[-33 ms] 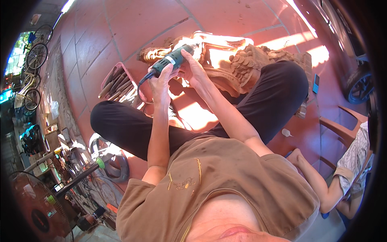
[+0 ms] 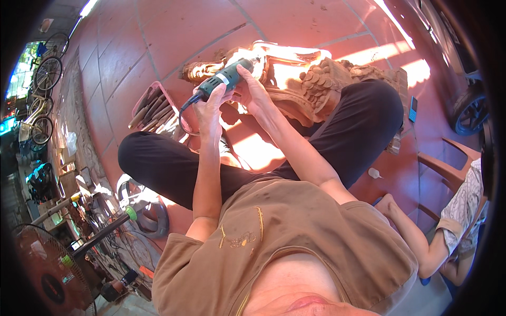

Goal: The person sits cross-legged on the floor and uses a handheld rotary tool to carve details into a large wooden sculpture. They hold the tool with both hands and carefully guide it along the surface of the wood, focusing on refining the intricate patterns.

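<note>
Tool (image 2: 216, 82), dark-green, cylindrical, electric: eleven o'clock; left hand (image 2: 213, 102) clasping rear, right hand (image 2: 252, 87) front. Carving (image 2: 319, 81), brown ornate wood: one o'clock. Risk: sun glare could mask a slip.

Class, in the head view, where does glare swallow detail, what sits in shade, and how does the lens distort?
Head view: sunlight bleaches parts of the carving and floor, the tool meets glare at its tip; head view: lower left, the fan sits dim; head view: the floor's lines curve and the corners go black.
</note>
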`<control>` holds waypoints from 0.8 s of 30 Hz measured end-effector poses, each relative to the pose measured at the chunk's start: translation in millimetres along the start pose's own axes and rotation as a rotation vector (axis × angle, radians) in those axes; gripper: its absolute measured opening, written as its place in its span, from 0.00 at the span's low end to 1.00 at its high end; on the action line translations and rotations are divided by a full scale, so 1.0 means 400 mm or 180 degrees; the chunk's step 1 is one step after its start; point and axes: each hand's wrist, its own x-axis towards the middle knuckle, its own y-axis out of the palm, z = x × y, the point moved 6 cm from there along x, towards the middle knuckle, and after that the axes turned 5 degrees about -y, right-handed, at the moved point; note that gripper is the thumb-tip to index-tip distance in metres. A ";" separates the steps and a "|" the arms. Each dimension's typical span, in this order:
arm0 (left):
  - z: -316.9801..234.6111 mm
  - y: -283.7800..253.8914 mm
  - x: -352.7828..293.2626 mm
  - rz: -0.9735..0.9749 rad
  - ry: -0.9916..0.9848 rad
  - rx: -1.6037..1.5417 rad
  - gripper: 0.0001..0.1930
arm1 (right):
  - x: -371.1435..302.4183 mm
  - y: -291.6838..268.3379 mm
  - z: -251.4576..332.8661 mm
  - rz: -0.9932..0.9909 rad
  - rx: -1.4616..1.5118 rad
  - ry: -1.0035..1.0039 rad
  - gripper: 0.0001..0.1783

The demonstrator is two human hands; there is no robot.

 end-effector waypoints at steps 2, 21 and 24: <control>-0.011 0.001 0.005 0.0050 -0.0022 0.0066 0.16 | -0.010 0.009 0.004 0.0037 0.0067 -0.0011 0.23; -0.008 0.031 0.020 0.0016 0.0095 0.0078 0.23 | 0.011 0.012 0.029 0.0325 0.0322 -0.0041 0.23; -0.027 0.024 0.013 0.0006 -0.0022 0.0132 0.22 | -0.012 0.020 0.023 0.0256 0.0319 -0.0004 0.23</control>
